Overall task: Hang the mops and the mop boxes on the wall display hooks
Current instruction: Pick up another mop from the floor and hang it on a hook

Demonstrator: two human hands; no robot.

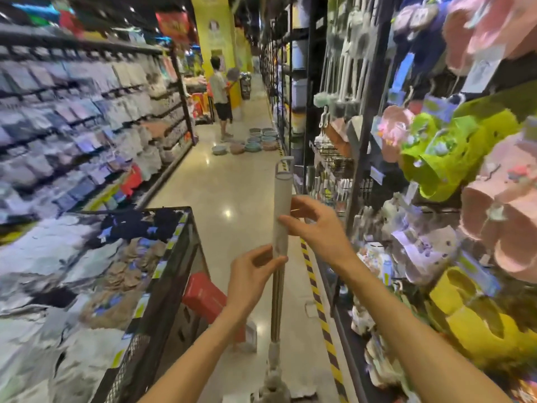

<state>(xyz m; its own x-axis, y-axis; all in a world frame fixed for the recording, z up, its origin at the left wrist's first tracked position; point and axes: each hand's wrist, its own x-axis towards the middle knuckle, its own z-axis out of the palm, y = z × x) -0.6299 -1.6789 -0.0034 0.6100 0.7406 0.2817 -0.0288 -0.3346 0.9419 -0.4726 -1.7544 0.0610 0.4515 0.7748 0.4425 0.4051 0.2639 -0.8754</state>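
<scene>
From the head view, a mop (280,228) stood upright in the aisle, its hanging loop on top. The left hand (252,276) and right hand (315,225) both pinched its handle. Carrying step, seemingly; next, lift the loop onto a hook on the wall display (363,117).

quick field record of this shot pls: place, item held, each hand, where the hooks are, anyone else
place: shop aisle
item held: mop, upright, hanging loop on top, head near the floor
left hand: pinches the handle at the lower end of the pale sleeve
right hand: fingers curled at the sleeve higher up
wall display: to the right, hung with brushes and slippers
other person: far down the aisle
</scene>
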